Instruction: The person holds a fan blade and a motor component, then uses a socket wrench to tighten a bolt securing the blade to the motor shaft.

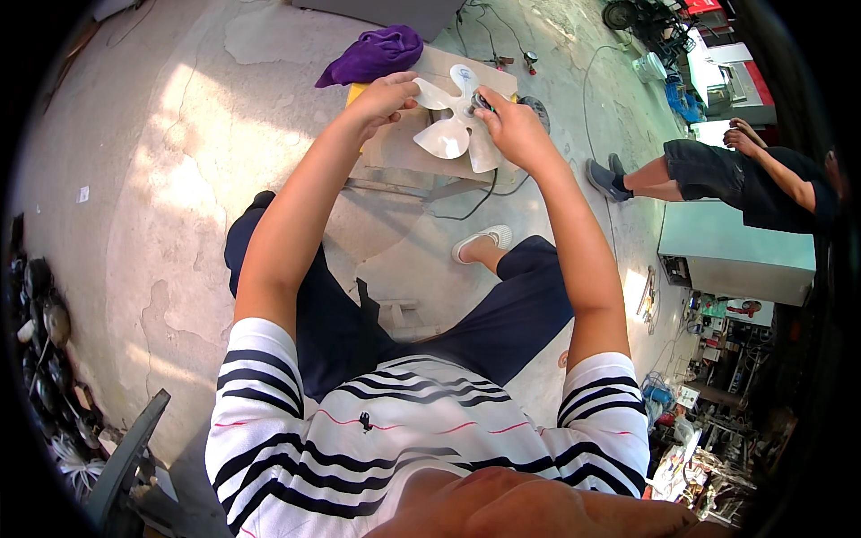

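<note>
The low tan table [390,149] bears a purple cloth [375,56] — bunched, far left.

A crumpled purple cloth [375,56] lies at upper centre; at right, a bystander [762,199] in dark shorts [704,170] stands beside a pale cabinet [735,235], a white bucket [649,68] farther off.

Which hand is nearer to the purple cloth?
Left. The left hand is just below the purple cloth in view; the right hand is farther right, at the white fan.
</note>
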A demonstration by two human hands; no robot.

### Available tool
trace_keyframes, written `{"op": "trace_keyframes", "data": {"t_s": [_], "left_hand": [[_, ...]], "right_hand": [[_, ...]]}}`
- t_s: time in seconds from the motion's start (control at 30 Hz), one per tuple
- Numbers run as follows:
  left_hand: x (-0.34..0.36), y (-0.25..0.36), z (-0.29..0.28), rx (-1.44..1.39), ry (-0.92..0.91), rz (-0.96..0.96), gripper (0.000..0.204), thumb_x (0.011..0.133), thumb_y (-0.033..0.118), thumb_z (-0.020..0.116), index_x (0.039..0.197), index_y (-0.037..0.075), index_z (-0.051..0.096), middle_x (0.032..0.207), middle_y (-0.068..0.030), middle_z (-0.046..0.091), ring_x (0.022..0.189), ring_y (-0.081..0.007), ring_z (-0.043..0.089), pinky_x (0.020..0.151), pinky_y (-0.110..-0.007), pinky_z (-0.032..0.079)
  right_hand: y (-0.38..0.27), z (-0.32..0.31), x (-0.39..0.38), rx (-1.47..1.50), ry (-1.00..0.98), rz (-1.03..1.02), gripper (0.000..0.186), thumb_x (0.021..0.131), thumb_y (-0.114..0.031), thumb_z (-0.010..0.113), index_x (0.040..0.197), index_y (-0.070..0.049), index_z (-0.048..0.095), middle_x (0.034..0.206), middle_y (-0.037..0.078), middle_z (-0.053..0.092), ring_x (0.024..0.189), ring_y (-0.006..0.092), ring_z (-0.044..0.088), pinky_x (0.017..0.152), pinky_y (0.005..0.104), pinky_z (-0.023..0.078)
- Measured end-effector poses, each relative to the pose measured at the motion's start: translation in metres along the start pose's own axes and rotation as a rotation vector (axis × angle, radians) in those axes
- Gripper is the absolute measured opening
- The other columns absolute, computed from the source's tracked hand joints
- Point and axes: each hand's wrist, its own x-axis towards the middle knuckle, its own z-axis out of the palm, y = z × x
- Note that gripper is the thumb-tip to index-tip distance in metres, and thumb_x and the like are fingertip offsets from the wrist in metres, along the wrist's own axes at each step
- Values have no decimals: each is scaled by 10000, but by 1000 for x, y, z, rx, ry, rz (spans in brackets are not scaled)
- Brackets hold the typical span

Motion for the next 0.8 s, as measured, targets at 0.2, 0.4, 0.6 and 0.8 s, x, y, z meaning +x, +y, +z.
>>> {"op": "trace_keyframes", "data": {"t_s": [0.2, 0.4, 0.6, 0.8], "left_hand": [[-9, 3, -8, 125, -33, 14, 550, 889, 209, 614, 1419, 115, 498, 1026, 43, 586, 839, -33, 529, 653, -215, 396], [-38, -5, -12, 667, 47, 225, 341, 887, 269, 639, 1123, 26, 680, 982, -76, 692, 861, -163, 641, 756, -300, 493], [-69, -23, 29, 832, -241, 355, 345, 890, 255, 636, 1116, -2, 682, 969, -130, 707, 862, -236, 670, 802, -344, 513], [-83, -49, 70, 753, -404, 450, 377, 887, 232, 641, 1222, 58, 662, 962, -135, 709, 854, -248, 673, 796, -353, 513]], "right_hand": [[1, 2, 1, 5, 7, -1, 335, 960, -244, 575, 1248, -74, 561, 969, 257, 668, 923, 449, 630, 779, 510, 487], [0, 1, 1, -16, 6, 6, 349, 955, -237, 584, 1262, -71, 568, 935, 273, 665, 900, 456, 634, 766, 510, 493], [-2, 2, 0, 0, 39, 6, 335, 948, -223, 590, 1241, -60, 578, 920, 275, 664, 895, 456, 635, 757, 513, 495], [-12, 3, 2, -29, 47, 11, 316, 940, -202, 591, 1211, -40, 581, 920, 279, 663, 897, 456, 634, 759, 519, 492]]}}
